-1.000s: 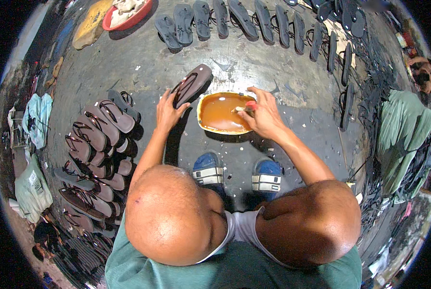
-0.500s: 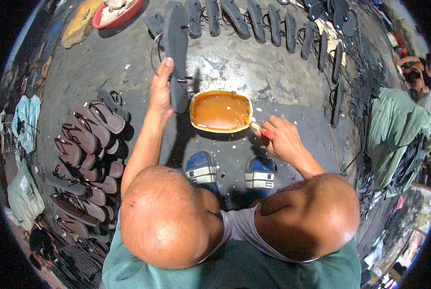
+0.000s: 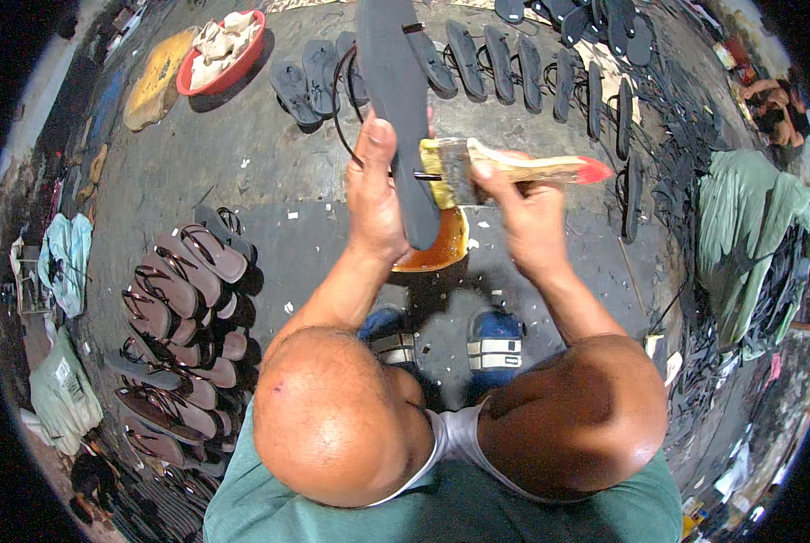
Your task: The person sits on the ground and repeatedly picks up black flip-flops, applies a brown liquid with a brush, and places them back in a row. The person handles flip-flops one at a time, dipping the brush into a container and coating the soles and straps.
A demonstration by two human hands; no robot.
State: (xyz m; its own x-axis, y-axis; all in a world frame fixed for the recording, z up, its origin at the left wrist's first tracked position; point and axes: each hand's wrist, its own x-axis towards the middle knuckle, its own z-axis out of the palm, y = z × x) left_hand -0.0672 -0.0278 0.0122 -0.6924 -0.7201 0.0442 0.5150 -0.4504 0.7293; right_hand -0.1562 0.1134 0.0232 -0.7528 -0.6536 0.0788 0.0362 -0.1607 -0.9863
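- The left hand (image 3: 375, 195) is clasping a long dark rubber sandal sole (image 3: 396, 109) upright above the orange glue bowl (image 3: 437, 253).
- The right hand (image 3: 527, 213), its grip closed, is pressing a wooden red-tipped brush (image 3: 514, 167) to the sole (gluing step, seemingly); next call: even strokes along it.

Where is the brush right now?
The brush is in the right hand, upper middle of the head view, its bristles against the dark sole held by the left hand, above the orange bowl.
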